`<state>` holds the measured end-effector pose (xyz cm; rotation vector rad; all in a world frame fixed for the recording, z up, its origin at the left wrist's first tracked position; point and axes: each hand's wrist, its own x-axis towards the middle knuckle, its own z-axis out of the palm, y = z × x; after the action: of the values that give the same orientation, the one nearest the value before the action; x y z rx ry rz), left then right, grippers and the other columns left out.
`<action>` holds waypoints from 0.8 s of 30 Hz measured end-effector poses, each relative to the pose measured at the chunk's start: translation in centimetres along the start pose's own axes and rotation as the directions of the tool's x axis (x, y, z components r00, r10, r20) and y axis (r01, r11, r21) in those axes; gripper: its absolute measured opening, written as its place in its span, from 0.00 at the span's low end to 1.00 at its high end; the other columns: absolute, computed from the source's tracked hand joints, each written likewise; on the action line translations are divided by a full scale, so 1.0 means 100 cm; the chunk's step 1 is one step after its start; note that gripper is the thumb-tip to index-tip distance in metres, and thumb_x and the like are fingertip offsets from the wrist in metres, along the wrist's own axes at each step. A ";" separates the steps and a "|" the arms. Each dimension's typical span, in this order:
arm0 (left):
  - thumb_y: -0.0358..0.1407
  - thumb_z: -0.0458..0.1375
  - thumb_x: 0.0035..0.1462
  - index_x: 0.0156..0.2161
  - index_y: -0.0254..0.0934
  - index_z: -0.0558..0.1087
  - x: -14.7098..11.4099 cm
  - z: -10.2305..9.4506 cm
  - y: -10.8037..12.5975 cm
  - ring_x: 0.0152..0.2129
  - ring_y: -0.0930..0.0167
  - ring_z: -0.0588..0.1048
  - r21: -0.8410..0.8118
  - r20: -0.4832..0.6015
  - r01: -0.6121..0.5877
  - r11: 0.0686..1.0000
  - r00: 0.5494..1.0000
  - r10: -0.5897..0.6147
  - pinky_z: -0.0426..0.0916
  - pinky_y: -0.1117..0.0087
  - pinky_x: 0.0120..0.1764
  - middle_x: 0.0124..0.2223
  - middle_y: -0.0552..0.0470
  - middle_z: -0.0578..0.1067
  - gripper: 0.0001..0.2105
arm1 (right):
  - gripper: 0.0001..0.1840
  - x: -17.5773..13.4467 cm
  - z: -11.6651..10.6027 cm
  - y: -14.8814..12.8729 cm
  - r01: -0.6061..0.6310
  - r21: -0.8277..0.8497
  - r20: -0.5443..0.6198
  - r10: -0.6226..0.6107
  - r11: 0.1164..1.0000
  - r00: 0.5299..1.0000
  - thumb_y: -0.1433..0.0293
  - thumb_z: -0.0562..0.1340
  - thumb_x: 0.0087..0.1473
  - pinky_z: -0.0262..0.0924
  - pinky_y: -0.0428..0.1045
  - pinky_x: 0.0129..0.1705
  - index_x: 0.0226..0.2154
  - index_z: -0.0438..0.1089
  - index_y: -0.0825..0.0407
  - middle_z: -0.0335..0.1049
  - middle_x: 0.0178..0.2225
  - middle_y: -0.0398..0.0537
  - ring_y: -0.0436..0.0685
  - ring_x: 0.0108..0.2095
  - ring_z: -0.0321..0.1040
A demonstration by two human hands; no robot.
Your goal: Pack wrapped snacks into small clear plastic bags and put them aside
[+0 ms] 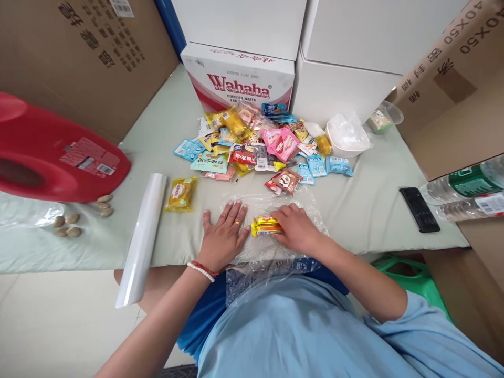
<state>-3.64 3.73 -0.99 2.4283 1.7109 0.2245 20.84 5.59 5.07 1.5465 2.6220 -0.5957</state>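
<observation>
My right hand (297, 230) is closed over the right end of a few small yellow-and-orange snack packets (264, 226). They lie side by side on a sheet of clear plastic film (311, 207), whose near edge hangs off the table toward my lap. My left hand (223, 233) rests flat with fingers spread, pressing at the film's left side, just left of the packets. Beyond it lies a yellow wrapped snack (180, 194), apart from the hand. A brown snack packet (284, 181) sits past the film's far edge.
A heap of wrapped snacks (244, 139) lies before a Wahaha box (240, 79). A roll of film (142, 236) overhangs the front edge. Left are a red jug (59, 152) and several nuts (73, 231). Right are a white bowl (346, 142), a phone (419, 209) and bottles (464, 184).
</observation>
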 end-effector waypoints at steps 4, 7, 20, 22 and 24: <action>0.45 0.42 0.73 0.73 0.47 0.58 -0.006 -0.004 -0.007 0.72 0.55 0.56 0.008 -0.091 0.001 1.000 0.996 0.000 0.32 0.32 0.69 0.75 0.43 0.56 0.26 | 0.29 0.004 0.020 -0.002 -0.010 -0.029 -0.008 0.010 1.000 1.000 0.60 0.68 0.61 0.61 0.61 0.54 0.62 0.67 0.52 0.69 0.58 0.58 0.69 0.56 0.62; 0.45 0.43 0.73 0.73 0.47 0.58 -0.010 -0.002 -0.012 0.71 0.53 0.58 0.002 -0.107 -0.012 1.000 0.994 0.012 0.35 0.31 0.68 0.74 0.42 0.59 0.27 | 0.32 0.004 0.010 0.016 0.061 0.069 -0.037 -0.059 0.996 0.998 0.57 0.69 0.60 0.61 0.60 0.56 0.62 0.68 0.51 0.70 0.59 0.58 0.67 0.56 0.64; 0.45 0.46 0.72 0.73 0.46 0.58 -0.010 0.004 -0.018 0.70 0.54 0.60 0.025 -0.101 -0.021 0.999 0.995 0.023 0.40 0.35 0.69 0.74 0.43 0.59 0.27 | 0.24 0.131 -0.062 0.125 -0.114 -0.123 -0.184 0.090 0.986 0.979 0.69 0.62 0.62 0.64 0.51 0.47 0.60 0.74 0.48 0.64 0.63 0.53 0.64 0.56 0.67; 0.45 0.46 0.72 0.72 0.47 0.58 -0.010 0.003 -0.016 0.70 0.55 0.60 0.021 -0.086 -0.008 1.000 0.996 0.009 0.40 0.36 0.70 0.74 0.44 0.58 0.27 | 0.22 0.128 -0.063 0.124 -0.089 -0.145 -0.169 0.064 0.985 0.984 0.69 0.61 0.63 0.64 0.51 0.46 0.58 0.75 0.48 0.65 0.63 0.53 0.64 0.56 0.67; 0.46 0.45 0.72 0.72 0.47 0.59 -0.010 0.002 -0.014 0.71 0.56 0.59 0.012 -0.069 0.005 1.000 0.998 -0.004 0.39 0.36 0.70 0.75 0.45 0.57 0.26 | 0.19 0.112 -0.068 0.125 -0.131 -0.175 -0.172 0.101 0.976 0.980 0.68 0.61 0.63 0.63 0.51 0.44 0.55 0.76 0.50 0.71 0.57 0.55 0.64 0.52 0.70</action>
<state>-5.22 3.21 -1.48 2.4523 1.7510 0.3021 26.91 22.62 5.01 1.7400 2.5855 -0.2180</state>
